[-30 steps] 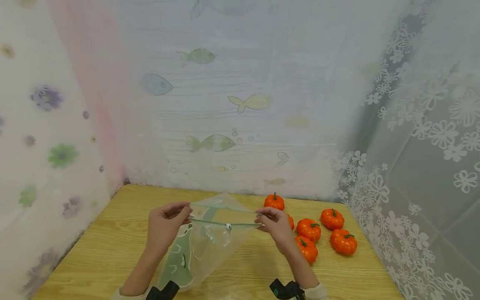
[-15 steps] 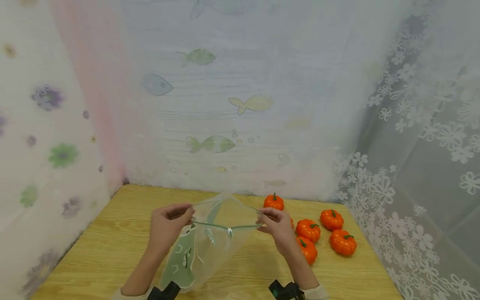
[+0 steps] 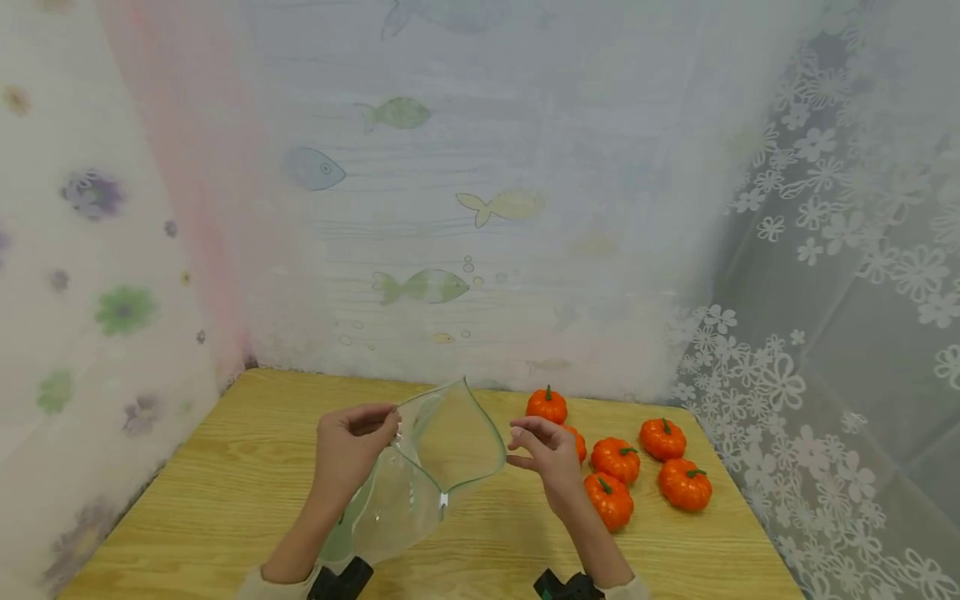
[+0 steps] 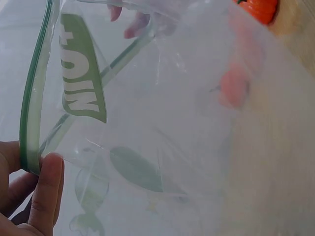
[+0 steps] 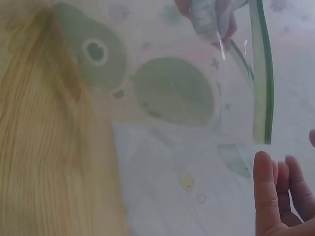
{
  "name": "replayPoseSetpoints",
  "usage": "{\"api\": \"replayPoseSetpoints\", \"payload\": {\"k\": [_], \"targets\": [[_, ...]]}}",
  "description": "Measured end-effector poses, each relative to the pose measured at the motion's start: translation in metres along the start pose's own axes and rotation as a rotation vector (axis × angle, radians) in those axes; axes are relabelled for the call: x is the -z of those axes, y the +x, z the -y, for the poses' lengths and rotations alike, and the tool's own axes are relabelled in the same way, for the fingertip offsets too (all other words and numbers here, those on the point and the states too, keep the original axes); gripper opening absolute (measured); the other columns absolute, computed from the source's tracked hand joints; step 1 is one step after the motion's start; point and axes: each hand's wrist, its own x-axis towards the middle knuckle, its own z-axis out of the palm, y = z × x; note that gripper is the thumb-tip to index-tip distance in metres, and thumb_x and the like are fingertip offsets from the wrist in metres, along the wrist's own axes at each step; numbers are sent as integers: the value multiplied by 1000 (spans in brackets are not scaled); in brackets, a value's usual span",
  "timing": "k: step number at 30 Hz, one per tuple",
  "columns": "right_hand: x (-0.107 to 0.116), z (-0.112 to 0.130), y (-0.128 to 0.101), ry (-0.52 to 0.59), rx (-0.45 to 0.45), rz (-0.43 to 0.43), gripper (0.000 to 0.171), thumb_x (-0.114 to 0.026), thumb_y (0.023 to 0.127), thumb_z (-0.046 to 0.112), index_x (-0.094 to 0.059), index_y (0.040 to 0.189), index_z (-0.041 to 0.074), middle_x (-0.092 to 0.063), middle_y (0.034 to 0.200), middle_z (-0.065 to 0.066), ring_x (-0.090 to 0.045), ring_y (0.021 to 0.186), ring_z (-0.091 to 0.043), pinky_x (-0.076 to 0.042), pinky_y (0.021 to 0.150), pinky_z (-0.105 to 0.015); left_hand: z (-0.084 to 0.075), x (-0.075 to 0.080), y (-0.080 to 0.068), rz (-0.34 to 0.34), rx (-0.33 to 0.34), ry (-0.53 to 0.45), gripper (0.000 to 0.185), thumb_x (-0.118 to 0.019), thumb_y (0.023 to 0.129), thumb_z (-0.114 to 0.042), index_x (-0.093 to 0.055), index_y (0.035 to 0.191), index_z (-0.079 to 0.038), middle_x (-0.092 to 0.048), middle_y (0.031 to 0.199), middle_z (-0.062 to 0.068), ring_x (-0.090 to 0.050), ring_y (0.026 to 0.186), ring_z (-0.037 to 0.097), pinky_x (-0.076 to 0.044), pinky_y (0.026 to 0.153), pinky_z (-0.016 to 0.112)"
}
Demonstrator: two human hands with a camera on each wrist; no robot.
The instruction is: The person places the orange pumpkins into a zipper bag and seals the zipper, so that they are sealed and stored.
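Note:
A clear zip bag [image 3: 442, 450] with green print and a green zip strip hangs over the wooden table [image 3: 225, 483], its mouth gaping wide. My left hand [image 3: 392, 427] pinches the left end of the rim; in the left wrist view my thumb and fingers [image 4: 47, 182] clamp the green strip of the bag [image 4: 187, 123]. My right hand [image 3: 521, 446] hovers just right of the rim with relaxed fingers, holding nothing. In the right wrist view its fingers [image 5: 266, 191] stand straight, apart from the edge of the bag [image 5: 197, 108].
Several small orange pumpkins lie at the table's right: one at the back [image 3: 547, 404], others [image 3: 615, 460] [image 3: 684, 483] beside and behind my right hand. Patterned curtains close in the back and both sides. Bare wood [image 3: 210, 433] lies to the left.
My right hand has let go of the bag's right rim and drawn slightly away. The rim, stretched taut between both hands before, has slackened and the mouth has spread open.

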Motion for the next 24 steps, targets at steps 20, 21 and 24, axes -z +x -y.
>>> {"api": "replayPoseSetpoints", "payload": {"k": [20, 21, 24], "targets": [[49, -23, -40, -31, -44, -80, 16, -57, 103, 9, -70, 99, 1, -66, 91, -4, -64, 78, -14, -60, 72, -25, -12, -12, -19, -56, 14, -51, 14, -72, 92, 1, -75, 104, 9, -74, 92, 24, -72, 70, 9, -64, 65, 27], [52, -24, -42, -29, -56, -85, 16, -57, 103, 9, -70, 98, 2, -67, 90, -3, -64, 78, -14, -59, 72, -25, -12, -13, -20, -60, 13, -54, 14, -73, 92, 1, -75, 104, 9, -74, 92, 24, -72, 69, 9, -64, 65, 28], [63, -27, -48, -26, -81, -93, 16, -57, 103, 9, -72, 98, 4, -67, 88, 0, -64, 77, -13, -59, 72, -26, -13, -16, -25, -73, 13, -61, 14, -73, 92, 1, -75, 104, 9, -75, 92, 23, -72, 69, 9, -64, 65, 28]]}}
